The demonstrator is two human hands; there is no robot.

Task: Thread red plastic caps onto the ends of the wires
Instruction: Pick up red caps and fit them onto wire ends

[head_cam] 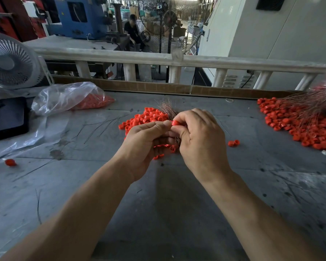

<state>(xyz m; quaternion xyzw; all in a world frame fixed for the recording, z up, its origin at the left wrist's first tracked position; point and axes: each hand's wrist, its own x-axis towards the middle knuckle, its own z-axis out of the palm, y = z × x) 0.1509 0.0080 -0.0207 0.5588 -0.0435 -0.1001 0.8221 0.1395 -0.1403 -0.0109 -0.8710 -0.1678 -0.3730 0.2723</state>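
Both hands meet above the middle of the grey table (pixel 177 194). My left hand (pixel 145 146) has its fingers curled around several red caps and pinches at a single red cap (pixel 175 123) with its fingertips. My right hand (pixel 198 140) grips a bundle of thin copper-coloured wires (pixel 167 108) and also pinches that cap. The wire tips fan out beyond my fingers. A loose pile of red caps (pixel 149 117) lies just behind the hands.
At the right lies a big heap of capped wires (pixel 299 125). A clear plastic bag of red caps (pixel 77 98) sits at the back left, beside a fan (pixel 9 61) and a black tablet (pixel 7 117). Stray caps (pixel 233 143) and loose wires lie about.
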